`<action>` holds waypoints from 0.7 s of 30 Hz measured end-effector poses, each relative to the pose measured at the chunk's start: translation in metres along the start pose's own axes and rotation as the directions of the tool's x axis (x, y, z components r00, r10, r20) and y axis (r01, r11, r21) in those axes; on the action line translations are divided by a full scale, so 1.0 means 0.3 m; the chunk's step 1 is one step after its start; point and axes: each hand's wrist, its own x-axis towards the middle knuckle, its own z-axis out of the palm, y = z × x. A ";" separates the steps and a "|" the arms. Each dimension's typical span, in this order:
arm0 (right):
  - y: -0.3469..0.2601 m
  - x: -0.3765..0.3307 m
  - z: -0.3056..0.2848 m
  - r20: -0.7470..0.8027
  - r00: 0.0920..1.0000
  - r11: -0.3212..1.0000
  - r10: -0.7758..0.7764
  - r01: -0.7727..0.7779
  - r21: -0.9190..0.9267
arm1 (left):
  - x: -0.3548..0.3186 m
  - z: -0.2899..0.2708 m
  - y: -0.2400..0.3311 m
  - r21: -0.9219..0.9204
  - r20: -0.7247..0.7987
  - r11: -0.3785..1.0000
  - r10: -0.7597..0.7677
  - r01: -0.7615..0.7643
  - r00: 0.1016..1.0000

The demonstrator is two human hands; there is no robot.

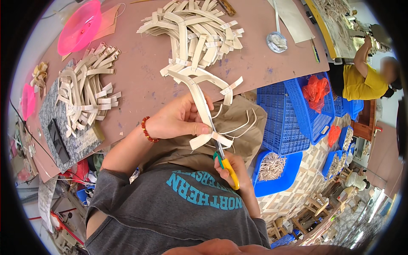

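My left hand [178, 121], with a red bead bracelet at the wrist, pinches a long curved beige strap piece [196, 89] over my lap. My right hand [236, 166] grips scissors [225, 163] with yellow and green handles. Their blades sit at the strap's lower end, where thin beige threads [238, 127] hang loose over the brown cloth on my lap. The upper end of the strap reaches to the edge of the brown table [140, 63].
Two heaps of beige straps lie on the table, one at the back centre [195, 29] and one at the left [85, 89]. A pink bowl [80, 25], a small white dish [277, 41] and a grey slab [63, 127] are there too. Blue crates [297, 110] and a blue tub [276, 170] stand at the right. A person in yellow [361, 78] works beyond them.
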 end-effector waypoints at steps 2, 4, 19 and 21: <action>0.000 0.002 0.001 -0.010 1.000 1.000 0.011 -0.011 0.000 | 0.002 -0.001 -0.007 0.005 -0.038 0.998 0.069 -0.068 0.997; 0.003 0.001 0.000 -0.010 1.000 1.000 0.028 -0.028 0.009 | 0.004 -0.001 -0.004 0.006 -0.098 0.988 0.151 -0.152 0.984; -0.053 0.037 0.012 0.072 0.997 0.994 0.035 -0.043 0.101 | -0.014 0.021 0.016 0.003 -0.090 0.996 0.086 -0.086 0.992; -0.058 0.037 0.012 0.078 0.996 0.992 0.051 -0.059 0.112 | -0.014 0.016 0.018 0.018 -0.074 0.996 0.094 -0.093 0.993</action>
